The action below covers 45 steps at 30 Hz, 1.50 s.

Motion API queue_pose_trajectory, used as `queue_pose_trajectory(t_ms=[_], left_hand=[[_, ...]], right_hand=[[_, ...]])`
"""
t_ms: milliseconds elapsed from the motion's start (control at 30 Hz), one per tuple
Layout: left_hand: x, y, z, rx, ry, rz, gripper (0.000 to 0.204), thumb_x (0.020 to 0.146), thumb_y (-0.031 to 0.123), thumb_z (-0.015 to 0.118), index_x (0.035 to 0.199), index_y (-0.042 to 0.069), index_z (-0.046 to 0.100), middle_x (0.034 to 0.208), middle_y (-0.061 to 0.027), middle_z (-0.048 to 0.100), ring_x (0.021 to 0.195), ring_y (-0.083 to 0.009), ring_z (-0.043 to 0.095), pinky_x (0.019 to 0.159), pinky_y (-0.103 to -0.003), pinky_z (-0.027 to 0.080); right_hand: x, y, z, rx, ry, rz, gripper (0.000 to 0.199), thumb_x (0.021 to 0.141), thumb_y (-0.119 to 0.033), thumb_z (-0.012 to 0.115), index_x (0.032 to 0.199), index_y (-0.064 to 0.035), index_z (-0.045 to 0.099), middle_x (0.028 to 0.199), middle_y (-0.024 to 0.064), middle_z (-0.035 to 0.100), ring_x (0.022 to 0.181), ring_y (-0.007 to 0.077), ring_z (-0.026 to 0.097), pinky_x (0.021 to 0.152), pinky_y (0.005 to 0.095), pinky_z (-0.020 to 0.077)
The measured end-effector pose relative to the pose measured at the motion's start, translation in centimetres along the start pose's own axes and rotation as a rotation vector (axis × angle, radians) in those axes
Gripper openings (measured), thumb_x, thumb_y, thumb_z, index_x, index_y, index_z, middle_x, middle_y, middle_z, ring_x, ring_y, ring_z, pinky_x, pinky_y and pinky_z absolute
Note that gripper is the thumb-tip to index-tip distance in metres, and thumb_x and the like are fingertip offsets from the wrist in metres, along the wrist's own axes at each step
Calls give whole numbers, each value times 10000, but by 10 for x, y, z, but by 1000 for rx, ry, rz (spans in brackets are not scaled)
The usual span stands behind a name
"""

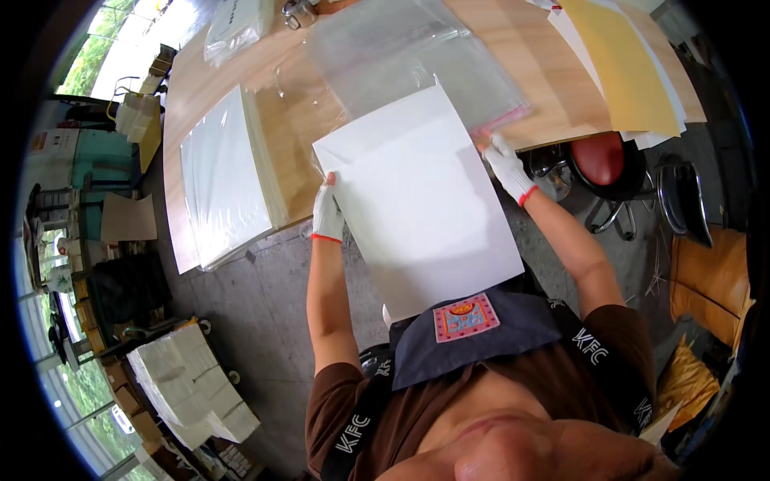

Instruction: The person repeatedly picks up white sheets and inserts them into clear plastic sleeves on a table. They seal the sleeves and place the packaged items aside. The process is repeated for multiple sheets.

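A large white paper sheet or thin stack slants in front of me, its far end over the table and its near end against my dark apron. My left hand, in a white glove with a red cuff, grips its left edge, the bare thumb tip on top. My right hand, gloved alike, is closed at its right edge; the fingers under the sheet are hidden. Beyond the sheet lies a pile of clear plastic bags with a pink edge strip, close to my right fingertips.
On the wooden table, a plastic-wrapped white stack lies left, yellow and white sheets right. A clear package and a metal object are at the back. A red-seated chair stands right, a loaded cart lower left.
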<state>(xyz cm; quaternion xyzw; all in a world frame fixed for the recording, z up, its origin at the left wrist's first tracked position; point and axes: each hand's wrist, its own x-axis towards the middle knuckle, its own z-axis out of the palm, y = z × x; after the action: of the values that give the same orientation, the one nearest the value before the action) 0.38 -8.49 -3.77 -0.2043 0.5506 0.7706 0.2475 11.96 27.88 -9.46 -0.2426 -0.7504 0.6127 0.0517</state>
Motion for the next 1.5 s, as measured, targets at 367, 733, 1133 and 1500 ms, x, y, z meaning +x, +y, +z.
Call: queue_pose_trajectory(t_ms=[367, 733, 1133, 1500], left_hand=[[-36, -31, 6, -224, 85, 99, 359, 941, 331, 478, 1163, 52, 517, 1028, -48, 605, 926, -188, 583, 793, -327, 488], [-77, -78, -23, -154, 100, 19, 264, 941, 260, 463, 1030, 45, 587, 927, -58, 618, 814, -175, 604, 705, -313, 503], [-138, -109, -12, -124, 229, -79, 251, 907, 217, 418, 982, 50, 590, 895, -58, 622, 760, -174, 595, 648, -307, 489], [-71, -75, 10, -39, 234, 54, 213, 897, 151, 450, 987, 42, 609, 841, -35, 603, 712, -130, 568, 624, -280, 475]], right_hand=[[20, -48, 16, 325, -45, 56, 317, 932, -244, 496, 1078, 19, 596, 945, 32, 618, 886, 99, 530, 796, 235, 418], [-37, 8, 0, 325, -35, 219, 363, 917, -310, 517, 1046, 20, 594, 892, 19, 598, 841, 92, 499, 767, 227, 404], [-100, 46, -34, -103, -35, 181, 419, 888, -147, 488, 1256, 53, 469, 1224, 155, 566, 1130, 204, 535, 966, 262, 390], [-50, 32, -15, 319, 45, 271, 410, 903, -283, 536, 1177, 22, 545, 1052, 75, 616, 939, 148, 560, 812, 260, 443]])
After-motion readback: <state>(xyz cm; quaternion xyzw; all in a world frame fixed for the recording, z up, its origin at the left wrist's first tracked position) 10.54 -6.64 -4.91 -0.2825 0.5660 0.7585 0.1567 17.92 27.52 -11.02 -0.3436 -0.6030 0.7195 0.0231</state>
